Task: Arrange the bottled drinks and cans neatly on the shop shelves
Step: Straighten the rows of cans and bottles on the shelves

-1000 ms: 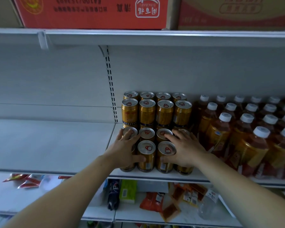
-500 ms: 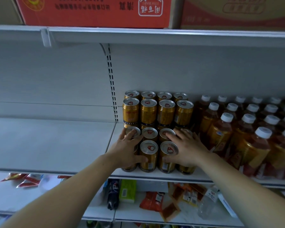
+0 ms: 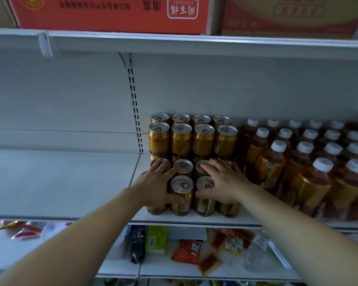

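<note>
Head view: left hand (image 3: 155,183) and right hand (image 3: 223,182) rest fingers-spread atop front gold cans (image 3: 181,196).

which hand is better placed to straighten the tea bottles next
Right. The right hand rests on the right end of the cans, directly beside the bottles. The left hand lies on the far end, with the cans between it and them.

Red carton (image 3: 112,13) above, snack packets (image 3: 186,251), green pack (image 3: 155,239) below

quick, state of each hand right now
Left hand: open, fingers spread flat against the front gold cans.
Right hand: open, pressing on the same cans.
</note>
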Tool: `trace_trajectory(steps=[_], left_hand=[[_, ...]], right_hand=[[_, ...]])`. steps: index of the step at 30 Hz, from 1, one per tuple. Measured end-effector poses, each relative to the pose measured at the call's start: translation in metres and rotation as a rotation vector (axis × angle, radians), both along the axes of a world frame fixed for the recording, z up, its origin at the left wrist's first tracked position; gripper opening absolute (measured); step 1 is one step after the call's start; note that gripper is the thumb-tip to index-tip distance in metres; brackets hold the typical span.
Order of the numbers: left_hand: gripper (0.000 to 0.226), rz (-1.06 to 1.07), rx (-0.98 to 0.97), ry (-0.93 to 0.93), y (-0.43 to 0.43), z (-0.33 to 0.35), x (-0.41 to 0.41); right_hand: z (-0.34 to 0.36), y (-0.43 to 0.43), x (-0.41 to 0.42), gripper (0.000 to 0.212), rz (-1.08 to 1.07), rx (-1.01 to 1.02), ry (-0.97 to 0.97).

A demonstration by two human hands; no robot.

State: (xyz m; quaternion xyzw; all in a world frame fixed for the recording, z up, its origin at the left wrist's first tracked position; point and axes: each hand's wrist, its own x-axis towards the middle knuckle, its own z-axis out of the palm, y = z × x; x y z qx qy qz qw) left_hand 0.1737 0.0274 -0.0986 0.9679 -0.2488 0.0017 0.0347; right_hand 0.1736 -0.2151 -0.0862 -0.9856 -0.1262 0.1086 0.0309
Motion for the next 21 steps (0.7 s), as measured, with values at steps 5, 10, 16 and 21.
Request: trace_trajectory(steps=[5, 10, 16, 21], left_hand=[[0.101, 0.023, 0.021, 0.060, 0.001, 0.003, -0.001], [0.094, 0.140, -0.350, -0.084, 0.008, 0.029, 0.007], [0.112, 0.338, -0.578, 0.003, -0.005, 0.063, 0.060], [0.103, 0.359, -0.580, -0.004, -0.009, 0.052, 0.079]], right_hand=[[0.003, 0.001, -0.003, 0.116, 0.014, -0.033, -0.023], [0.032, -0.005, 0.001, 0.100, 0.072, 0.073, -0.434], [0.067, -0.014, 0.056, 0.097, -0.110, 0.065, -0.441], [0.064, -0.009, 0.083, 0.109, -0.187, 0.092, -0.212]])
